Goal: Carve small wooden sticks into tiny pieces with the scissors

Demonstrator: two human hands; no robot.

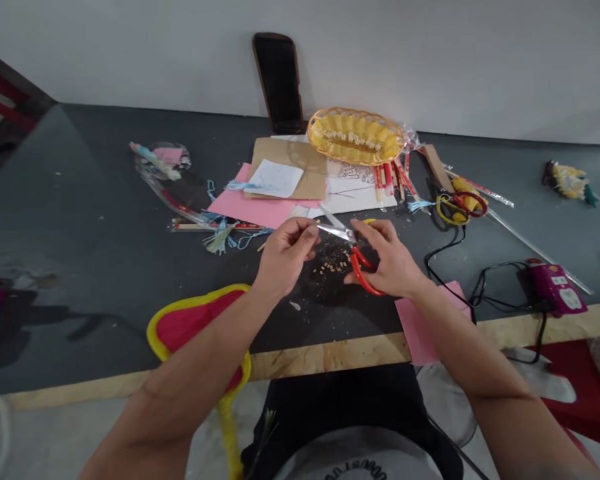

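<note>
My right hand [393,260] grips a pair of red-handled scissors [364,270], whose blades are spread apart and point left. My left hand [290,253] is pinched closed by the blade tips. A thin tan stick [263,247] pokes out at its left side, and a tiny tan end shows at the fingertips; most of it is covered by the fingers. Below the blades, small tan cut bits [333,268] lie scattered on the dark table [300,327]. A yellow-edged red fan [195,320] rests partly under my left forearm.
Behind my hands are pink paper [250,207], brown card [313,183], a white paper piece [275,179] and a yellow basket [355,157]. A phone [279,80] leans on the wall. To the right are other scissors [473,203], black cable and a purple box [557,287].
</note>
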